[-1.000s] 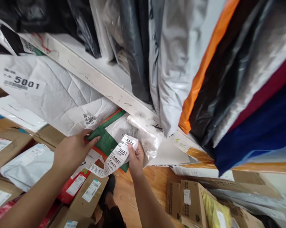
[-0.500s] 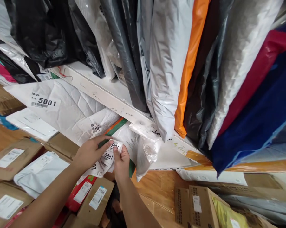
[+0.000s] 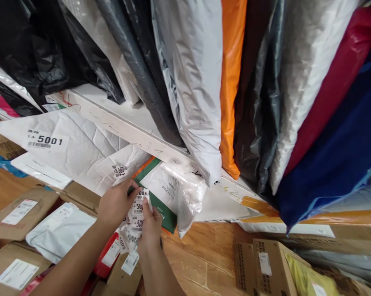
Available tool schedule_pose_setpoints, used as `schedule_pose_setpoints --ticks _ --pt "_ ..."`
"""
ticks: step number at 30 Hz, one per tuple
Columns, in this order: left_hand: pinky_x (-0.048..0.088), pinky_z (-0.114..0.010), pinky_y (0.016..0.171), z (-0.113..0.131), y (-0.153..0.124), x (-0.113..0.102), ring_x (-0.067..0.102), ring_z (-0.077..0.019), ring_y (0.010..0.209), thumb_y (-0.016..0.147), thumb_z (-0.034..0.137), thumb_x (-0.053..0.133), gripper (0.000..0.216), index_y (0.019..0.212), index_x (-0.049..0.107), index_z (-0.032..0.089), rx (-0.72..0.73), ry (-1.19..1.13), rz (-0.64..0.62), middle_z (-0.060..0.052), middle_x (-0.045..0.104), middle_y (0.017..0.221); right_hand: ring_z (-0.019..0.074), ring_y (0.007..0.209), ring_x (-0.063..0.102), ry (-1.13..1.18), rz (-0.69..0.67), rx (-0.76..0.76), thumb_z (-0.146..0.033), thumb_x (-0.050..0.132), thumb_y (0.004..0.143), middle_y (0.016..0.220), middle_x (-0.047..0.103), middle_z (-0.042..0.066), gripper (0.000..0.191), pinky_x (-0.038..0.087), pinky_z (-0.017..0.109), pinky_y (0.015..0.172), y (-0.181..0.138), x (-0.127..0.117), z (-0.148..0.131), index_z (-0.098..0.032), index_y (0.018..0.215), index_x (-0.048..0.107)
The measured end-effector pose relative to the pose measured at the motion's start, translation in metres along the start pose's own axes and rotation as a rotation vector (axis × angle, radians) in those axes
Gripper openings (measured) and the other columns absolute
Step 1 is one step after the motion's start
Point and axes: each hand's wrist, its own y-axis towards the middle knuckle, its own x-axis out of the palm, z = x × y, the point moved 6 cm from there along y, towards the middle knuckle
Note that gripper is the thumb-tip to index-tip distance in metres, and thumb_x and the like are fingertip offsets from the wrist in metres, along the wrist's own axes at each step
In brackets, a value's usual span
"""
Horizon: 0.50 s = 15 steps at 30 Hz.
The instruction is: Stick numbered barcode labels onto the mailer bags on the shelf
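Note:
A strip of white number labels (image 3: 136, 216) printed with 500x numbers hangs between my two hands. My left hand (image 3: 116, 202) pinches its upper part against a green and orange parcel (image 3: 161, 205) under the shelf. Just right of it, my right hand (image 3: 151, 226) grips the strip lower down. Left of my hands lies a white padded mailer (image 3: 80, 150) tagged 5001 and 5002. A clear plastic bag (image 3: 185, 193) lies over the green parcel on the right.
A white shelf board (image 3: 117, 123) runs diagonally above, holding upright black, grey, orange, red and blue mailer bags (image 3: 231, 82). Cardboard boxes (image 3: 19, 209) and a white poly bag (image 3: 60, 230) lie at lower left, more boxes (image 3: 259, 263) on the wooden floor at lower right.
My right hand has slid left and down along the label strip, closing up to my left hand. The strip now bunches below them. The view has tilted up slightly.

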Motion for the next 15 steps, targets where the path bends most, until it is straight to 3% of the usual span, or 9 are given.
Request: schedule_pose_setpoints --ticks 2,5,8,12,15 --pt "0.035 -0.029 0.056 0.001 0.000 0.000 0.064 -0.0222 0.072 0.089 0.041 0.039 0.025 0.083 0.057 0.025 0.009 0.063 0.024 -0.002 0.069 0.076 0.0239 0.069 0.070 0.075 0.009 0.044 -0.053 0.076 0.063 0.081 0.075 0.008 0.043 0.054 0.033 0.058 -0.002 0.001 0.006 -0.016 0.083 0.071" --pt "0.039 -0.030 0.059 -0.002 0.004 0.000 0.065 -0.0237 0.073 0.089 0.042 0.037 0.025 0.085 0.055 0.025 0.019 0.114 0.026 -0.003 0.071 0.077 0.0234 0.070 0.070 0.168 -0.128 0.048 -0.043 0.084 0.054 0.080 0.075 0.006 0.045 0.055 0.033 0.059 -0.005 0.009 0.014 -0.018 0.088 0.071" --pt "0.041 -0.031 0.061 -0.002 0.014 -0.002 0.066 -0.0263 0.073 0.089 0.043 0.037 0.025 0.084 0.052 0.024 0.096 0.149 0.008 -0.005 0.070 0.075 0.0219 0.062 0.068 0.186 -0.156 0.059 -0.045 0.086 0.048 0.071 0.074 0.005 0.046 0.055 0.034 0.062 -0.007 0.000 0.031 -0.017 0.081 0.072" --pt "0.041 -0.035 0.059 -0.001 0.021 -0.005 0.067 -0.0318 0.072 0.089 0.046 0.034 0.028 0.086 0.050 0.025 0.099 0.236 -0.010 -0.009 0.067 0.071 0.0186 0.050 0.060 0.058 0.068 0.041 -0.061 0.082 0.043 0.053 0.065 0.001 0.048 0.051 0.031 0.053 -0.011 -0.054 0.053 -0.019 0.061 0.067" --pt "0.041 -0.037 0.058 0.003 0.012 -0.002 0.066 -0.0351 0.071 0.087 0.056 0.036 0.038 0.101 0.048 0.023 0.045 0.273 -0.025 -0.013 0.068 0.077 0.0139 0.046 0.052 -0.074 0.114 -0.013 -0.059 0.082 0.048 0.050 0.060 0.000 0.046 0.044 0.027 0.047 -0.024 -0.095 0.039 -0.017 0.059 0.066"
